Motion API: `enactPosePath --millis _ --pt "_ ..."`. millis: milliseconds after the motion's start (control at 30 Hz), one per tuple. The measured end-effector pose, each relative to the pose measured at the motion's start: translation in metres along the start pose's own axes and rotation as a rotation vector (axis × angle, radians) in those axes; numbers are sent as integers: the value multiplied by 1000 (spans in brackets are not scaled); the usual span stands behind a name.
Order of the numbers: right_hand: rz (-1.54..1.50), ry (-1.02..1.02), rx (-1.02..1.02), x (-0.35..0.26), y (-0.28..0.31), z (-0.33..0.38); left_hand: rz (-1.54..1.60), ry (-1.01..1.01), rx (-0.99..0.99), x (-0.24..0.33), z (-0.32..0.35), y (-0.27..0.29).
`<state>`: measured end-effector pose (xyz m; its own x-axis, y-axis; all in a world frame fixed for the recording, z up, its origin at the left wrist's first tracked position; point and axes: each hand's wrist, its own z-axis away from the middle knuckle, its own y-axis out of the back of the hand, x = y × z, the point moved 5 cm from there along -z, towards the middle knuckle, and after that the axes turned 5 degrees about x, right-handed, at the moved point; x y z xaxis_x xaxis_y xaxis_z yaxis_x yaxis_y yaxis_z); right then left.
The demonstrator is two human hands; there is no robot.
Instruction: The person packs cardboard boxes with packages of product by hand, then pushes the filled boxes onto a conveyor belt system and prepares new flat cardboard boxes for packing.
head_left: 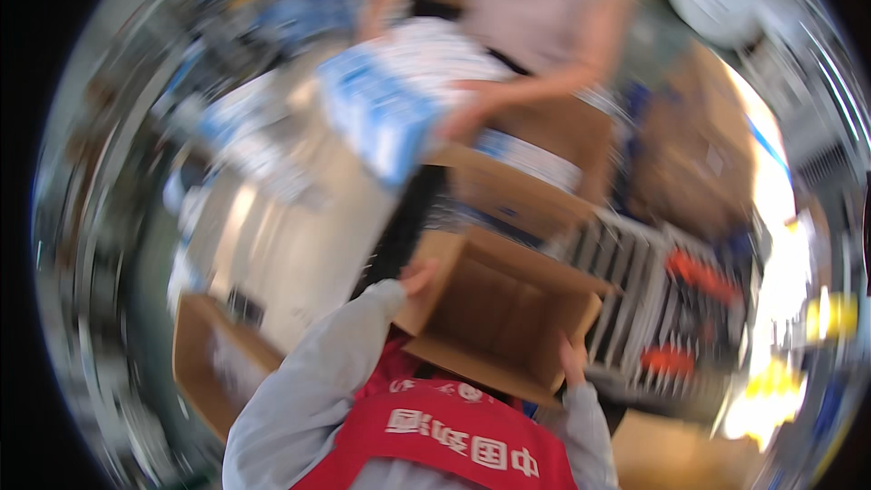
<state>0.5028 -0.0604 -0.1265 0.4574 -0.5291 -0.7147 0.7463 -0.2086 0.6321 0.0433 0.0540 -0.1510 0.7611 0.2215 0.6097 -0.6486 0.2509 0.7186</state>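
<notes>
A person in a grey sweatshirt and red vest holds an open, empty cardboard box up at chest height, its mouth tipped toward the camera, in a blurred view of a cluttered packing area. The left hand clasps the box's left wall near the upper corner, thumb showing over the edge; the right hand holds the lower right corner, fingers wrapped on the flap, so both grips are closed on the box. Just beyond it, a co-worker across the worktop tilts a blue-and-white wrapped package downward, one hand on its near end, above a second open carton. A white wire rack with orange items stands to the right, and another brown carton sits low at left. The step in hand appears to be presenting the empty box for loading; the next move would likely call for holding it steady and level, mouth up, beneath the package. Motion blur hides finer detail.
</notes>
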Motion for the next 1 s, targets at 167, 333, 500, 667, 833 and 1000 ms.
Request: enactPosePath --millis 167,333,500,667,833,1000 --pt "107 324 -198 -4 -24 -14 234 53 -376 37 59 58" --pt "1091 -108 -1038 -161 -41 11 374 -87 463 -23 84 239" --pt "411 867 -776 -424 -157 77 -101 68 1270 -102 33 457" --pt "323 1203 -851 -594 -361 103 -202 384 935 -128 -30 475" --pt "299 1305 -620 -744 -546 120 -84 128 709 -128 22 433" --pt "481 1220 -423 -829 -662 145 -139 -203 521 -77 127 375"
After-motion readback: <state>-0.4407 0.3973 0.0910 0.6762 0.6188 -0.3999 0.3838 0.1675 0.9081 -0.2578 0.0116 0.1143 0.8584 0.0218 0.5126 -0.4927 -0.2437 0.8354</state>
